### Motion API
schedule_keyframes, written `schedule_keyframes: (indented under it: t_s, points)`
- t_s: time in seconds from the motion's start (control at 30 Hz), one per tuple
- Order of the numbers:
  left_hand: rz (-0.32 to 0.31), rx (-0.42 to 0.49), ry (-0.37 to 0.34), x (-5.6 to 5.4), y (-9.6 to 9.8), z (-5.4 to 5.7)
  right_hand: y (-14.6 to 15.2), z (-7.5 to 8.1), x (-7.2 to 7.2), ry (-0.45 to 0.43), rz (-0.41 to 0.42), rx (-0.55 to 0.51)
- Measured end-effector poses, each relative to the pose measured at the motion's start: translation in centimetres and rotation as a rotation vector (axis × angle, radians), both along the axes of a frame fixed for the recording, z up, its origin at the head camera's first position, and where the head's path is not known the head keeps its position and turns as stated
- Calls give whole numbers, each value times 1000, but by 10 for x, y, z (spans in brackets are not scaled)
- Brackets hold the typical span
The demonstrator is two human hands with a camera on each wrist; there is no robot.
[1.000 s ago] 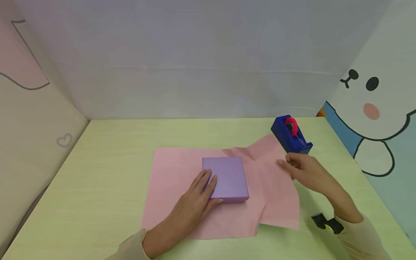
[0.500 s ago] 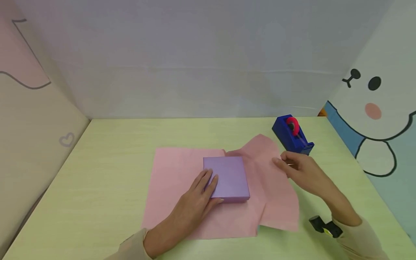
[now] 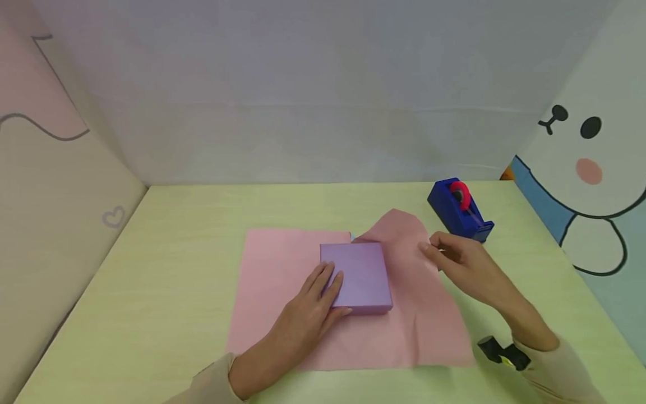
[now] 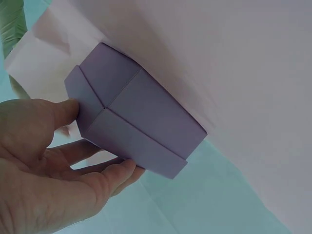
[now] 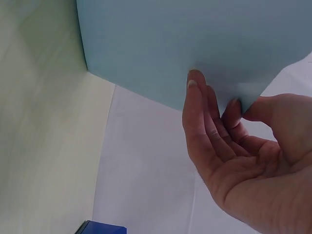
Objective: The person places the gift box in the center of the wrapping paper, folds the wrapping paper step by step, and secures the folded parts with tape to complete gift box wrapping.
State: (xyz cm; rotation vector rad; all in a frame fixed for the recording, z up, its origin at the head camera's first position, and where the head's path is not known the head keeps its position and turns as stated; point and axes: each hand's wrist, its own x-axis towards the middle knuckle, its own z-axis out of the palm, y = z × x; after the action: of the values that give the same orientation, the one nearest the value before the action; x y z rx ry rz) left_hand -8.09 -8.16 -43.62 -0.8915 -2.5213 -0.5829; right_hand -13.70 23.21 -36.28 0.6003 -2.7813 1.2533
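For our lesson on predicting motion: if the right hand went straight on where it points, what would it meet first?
Most likely the raised pink paper, whose edge the right hand pinches; depth beyond is hard to judge.

Box (image 3: pixel 359 275) on paper (image 3: pixel 282 269), paper on table (image 3: pixel 171 264), tape dispenser (image 3: pixel 450 213) on table behind and right of box

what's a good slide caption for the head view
Left grip holds a purple box on pink paper; right grip pinches the paper's raised edge near a blue tape dispenser.
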Motion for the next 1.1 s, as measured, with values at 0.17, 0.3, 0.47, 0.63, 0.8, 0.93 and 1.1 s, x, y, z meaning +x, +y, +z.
schedule_keyframes:
  t_s: [0.17, 0.3, 0.47, 0.63, 0.8, 0.93, 1.1]
  points:
    - [2, 10, -10, 1, 1, 0, -9, 3, -1, -40, 5, -41]
    - [4, 17, -13, 1, 1, 0, -18, 5, -3, -75, 22, -81]
    - [3, 12, -2, 0, 2, 0, -27, 6, -6, -110, 36, -140]
    - [4, 9, -11, 0, 2, 0, -37, 4, -9, -141, 65, -215]
    - [4, 8, -29, 1, 1, 1, -46, 2, -11, -142, 112, -256]
    - [6, 7, -17, 0, 1, 1, -54, 1, -13, -135, 133, -252]
    - [8, -4, 2, -1, 2, 1, -67, -4, -14, -112, 133, -229]
